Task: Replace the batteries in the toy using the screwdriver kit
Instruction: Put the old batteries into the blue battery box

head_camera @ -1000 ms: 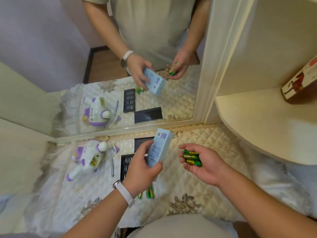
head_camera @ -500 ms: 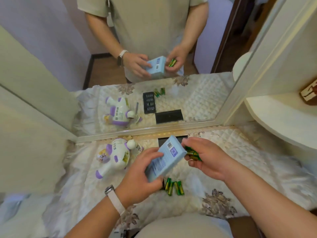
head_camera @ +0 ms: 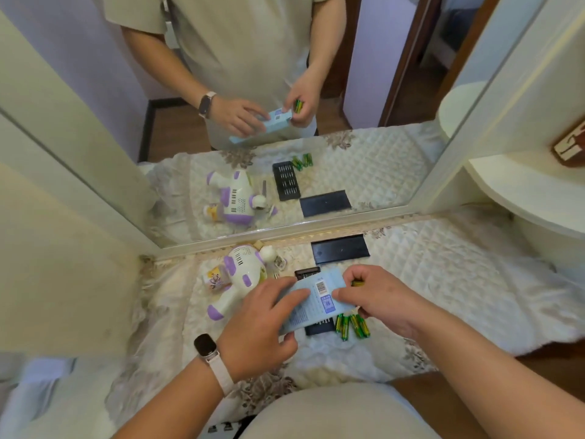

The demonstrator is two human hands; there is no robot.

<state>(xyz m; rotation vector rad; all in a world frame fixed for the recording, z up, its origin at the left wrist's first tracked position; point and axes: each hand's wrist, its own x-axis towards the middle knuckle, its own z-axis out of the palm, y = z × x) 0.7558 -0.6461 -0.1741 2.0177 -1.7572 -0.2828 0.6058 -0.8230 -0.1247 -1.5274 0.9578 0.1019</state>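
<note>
Gripping the blue box [head_camera: 319, 299] at its near end, the left hand [head_camera: 259, 324] closes fingers and thumb on it; the right hand [head_camera: 376, 299] pinches the opposite end, also enclosing green batteries [head_camera: 357, 283]. Loose batteries [head_camera: 351, 326] lie beneath the right hand, beside the bit tray [head_camera: 318, 330]. Beyond the left hand lies the toy [head_camera: 243, 274]; farther, the black lid [head_camera: 340, 249].

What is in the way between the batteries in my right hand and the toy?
The blue box, held in both hands, lies between them: the batteries show in the right hand past the box's right edge, and the toy lies left of it. The left hand crosses that path too.
</note>
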